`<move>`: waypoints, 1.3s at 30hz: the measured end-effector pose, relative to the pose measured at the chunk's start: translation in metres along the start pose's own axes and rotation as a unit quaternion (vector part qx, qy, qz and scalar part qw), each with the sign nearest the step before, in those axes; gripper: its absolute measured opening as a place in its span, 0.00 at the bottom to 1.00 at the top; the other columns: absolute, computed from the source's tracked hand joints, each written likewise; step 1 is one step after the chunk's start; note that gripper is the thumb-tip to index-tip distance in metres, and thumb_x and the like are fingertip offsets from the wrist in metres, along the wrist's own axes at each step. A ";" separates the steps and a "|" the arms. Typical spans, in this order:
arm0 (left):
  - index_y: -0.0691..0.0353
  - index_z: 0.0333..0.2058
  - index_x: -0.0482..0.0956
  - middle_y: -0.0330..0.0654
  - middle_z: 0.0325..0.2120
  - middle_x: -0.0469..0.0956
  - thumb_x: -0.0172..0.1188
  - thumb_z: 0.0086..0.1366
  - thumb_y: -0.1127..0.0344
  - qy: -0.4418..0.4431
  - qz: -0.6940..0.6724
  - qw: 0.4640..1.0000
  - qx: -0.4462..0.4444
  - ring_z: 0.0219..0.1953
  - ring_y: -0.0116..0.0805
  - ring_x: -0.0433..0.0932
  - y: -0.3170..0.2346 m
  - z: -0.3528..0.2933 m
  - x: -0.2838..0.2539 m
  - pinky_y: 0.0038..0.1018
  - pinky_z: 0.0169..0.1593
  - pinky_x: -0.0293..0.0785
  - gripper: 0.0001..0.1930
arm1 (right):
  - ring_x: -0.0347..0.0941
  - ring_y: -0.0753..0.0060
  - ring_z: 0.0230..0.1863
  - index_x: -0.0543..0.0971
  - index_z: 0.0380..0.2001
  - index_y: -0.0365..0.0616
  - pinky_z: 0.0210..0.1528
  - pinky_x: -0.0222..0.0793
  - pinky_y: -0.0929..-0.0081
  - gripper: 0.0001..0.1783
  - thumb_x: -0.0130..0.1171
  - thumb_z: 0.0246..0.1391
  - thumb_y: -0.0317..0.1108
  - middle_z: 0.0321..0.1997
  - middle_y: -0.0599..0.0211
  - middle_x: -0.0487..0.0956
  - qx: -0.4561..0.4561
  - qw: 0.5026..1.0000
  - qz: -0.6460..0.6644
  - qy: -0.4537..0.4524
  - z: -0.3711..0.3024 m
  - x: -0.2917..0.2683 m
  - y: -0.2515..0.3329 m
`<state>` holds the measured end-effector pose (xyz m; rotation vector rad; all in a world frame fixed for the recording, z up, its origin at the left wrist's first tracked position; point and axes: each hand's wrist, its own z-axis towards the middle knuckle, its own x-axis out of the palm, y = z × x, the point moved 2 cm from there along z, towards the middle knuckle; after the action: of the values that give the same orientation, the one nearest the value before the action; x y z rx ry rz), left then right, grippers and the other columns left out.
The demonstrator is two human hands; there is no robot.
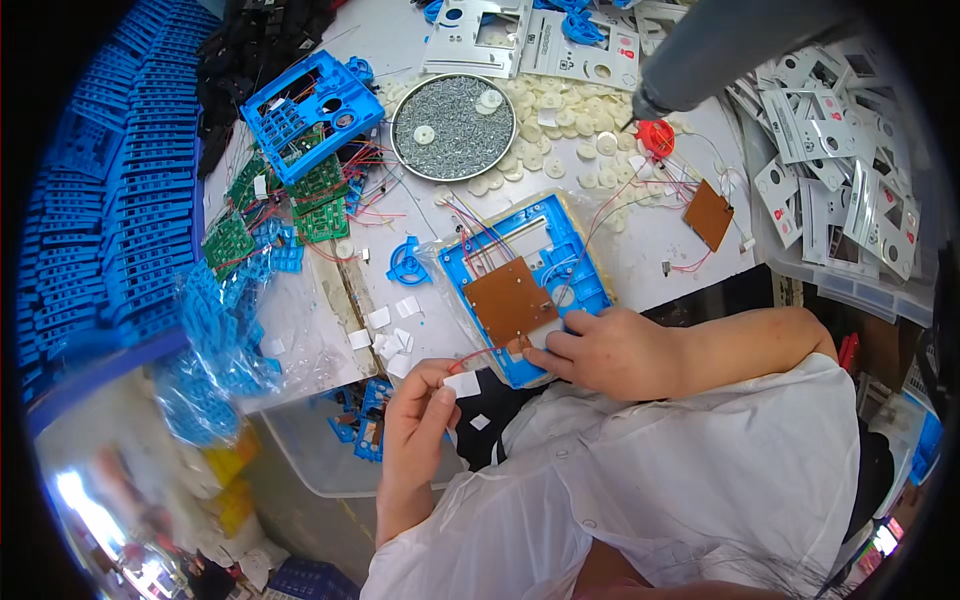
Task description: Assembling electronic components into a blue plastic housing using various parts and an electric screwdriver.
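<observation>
A blue plastic housing (589,262) lies at the table's near edge, with a clear bag beneath it. Inside sits a brown circuit board (508,302) with several thin wires. My right hand (625,353) curls over the near right side of the housing, fingers bent. Its index finger reaches a small brownish round piece (518,344) by the board's lower edge. My left hand (414,425) is closed, pinching a small white square pad (462,385) between thumb and fingers. A red wire (474,356) runs from these fingers toward the housing.
Behind the housing stands a round tray (396,140) of small screws, among scattered cream discs (566,124). Blue housings (150,200) are stacked at left, near green circuit boards (322,184). White panels (812,125) heap at right. A grey tool (720,55) hangs over the table.
</observation>
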<state>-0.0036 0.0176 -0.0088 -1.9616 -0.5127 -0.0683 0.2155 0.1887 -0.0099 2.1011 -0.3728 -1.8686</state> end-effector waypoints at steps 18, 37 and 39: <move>0.67 0.42 0.75 0.46 0.50 0.78 0.54 0.74 0.75 -0.017 0.066 0.997 0.042 0.35 0.18 0.66 -0.019 -0.017 0.015 0.18 0.41 0.64 0.02 | 0.75 0.66 0.43 0.80 0.57 0.36 0.32 0.73 0.69 0.30 0.68 0.51 0.38 0.43 0.69 0.78 0.040 0.994 0.028 -0.098 -0.003 0.012 0.005; 0.67 0.41 0.75 0.45 0.49 0.79 0.55 0.73 0.75 -0.018 0.095 0.994 0.059 0.33 0.17 0.65 -0.019 -0.015 0.025 0.17 0.40 0.64 0.02 | 0.73 0.65 0.49 0.74 0.65 0.40 0.39 0.71 0.67 0.31 0.58 0.56 0.33 0.43 0.68 0.77 0.046 0.998 -0.002 -0.047 -0.008 0.016 0.008; 0.67 0.41 0.75 0.44 0.49 0.79 0.55 0.73 0.75 -0.021 0.092 0.994 0.063 0.33 0.17 0.66 -0.020 -0.014 0.024 0.17 0.40 0.64 0.02 | 0.73 0.65 0.51 0.75 0.64 0.39 0.39 0.71 0.68 0.31 0.59 0.56 0.34 0.43 0.68 0.77 0.037 0.999 -0.013 -0.037 -0.010 0.014 0.007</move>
<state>0.0137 0.0198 0.0209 -1.8801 -0.3529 0.1181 0.2267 0.1769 -0.0188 2.0977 -0.4395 -1.9793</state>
